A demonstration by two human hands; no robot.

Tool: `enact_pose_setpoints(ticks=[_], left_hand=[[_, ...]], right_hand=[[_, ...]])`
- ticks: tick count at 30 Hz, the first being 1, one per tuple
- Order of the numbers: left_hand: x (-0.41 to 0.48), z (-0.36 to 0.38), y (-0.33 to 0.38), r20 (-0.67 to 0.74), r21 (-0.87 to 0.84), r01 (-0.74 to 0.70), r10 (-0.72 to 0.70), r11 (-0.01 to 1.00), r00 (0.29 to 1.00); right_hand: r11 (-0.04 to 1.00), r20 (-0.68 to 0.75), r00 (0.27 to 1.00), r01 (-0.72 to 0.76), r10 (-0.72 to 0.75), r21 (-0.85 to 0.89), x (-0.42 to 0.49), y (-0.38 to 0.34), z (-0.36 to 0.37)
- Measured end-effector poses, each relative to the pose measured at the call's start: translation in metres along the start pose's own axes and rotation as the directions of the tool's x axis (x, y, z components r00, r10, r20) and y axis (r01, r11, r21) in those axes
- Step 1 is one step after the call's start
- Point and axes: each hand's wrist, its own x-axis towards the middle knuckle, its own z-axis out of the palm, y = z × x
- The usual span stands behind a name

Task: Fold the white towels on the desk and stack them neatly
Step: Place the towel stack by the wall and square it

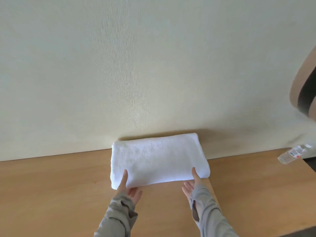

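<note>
A folded white towel [159, 158] is held just above the wooden desk [51, 194], close to the wall. My left hand [128, 187] pinches its near left edge, thumb on top and fingers underneath. My right hand [192, 183] pinches the near right edge the same way, thumb lying on the towel. Both arms wear grey sleeves. The towel's far edge reaches the wall line and hides the desk behind it.
A pale wall [136, 65] rises directly behind the desk. A plastic water bottle [292, 153] lies at the far right by the desk's edge. A brown and black curved object [304, 89] hangs in at the right.
</note>
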Motion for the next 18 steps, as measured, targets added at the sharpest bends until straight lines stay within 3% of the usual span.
enact_pose_setpoints(ticks=[5, 8, 14, 18], left_hand=[[0.020, 0.014, -0.001, 0.001, -0.230, 0.052, -0.053, 0.972, 0.999], [0.025, 0.020, -0.003, -0.027, -0.247, 0.040, -0.048, 0.968, 0.998], [0.031, 0.028, 0.005, -0.064, -0.242, -0.026, 0.011, 0.970, 0.998], [0.027, 0.032, 0.006, -0.106, -0.230, -0.126, 0.104, 0.965, 0.989]], right_hand=[[0.978, -0.001, 1.000, -0.021, 0.021, 0.208, 0.020, -0.005, 0.011], [0.959, 0.034, 0.999, -0.031, 0.022, 0.283, 0.027, -0.009, 0.019], [0.960, -0.002, 0.999, -0.048, 0.050, 0.275, 0.032, -0.017, 0.032], [0.974, 0.032, 0.999, -0.001, -0.007, 0.228, 0.025, -0.017, 0.036]])
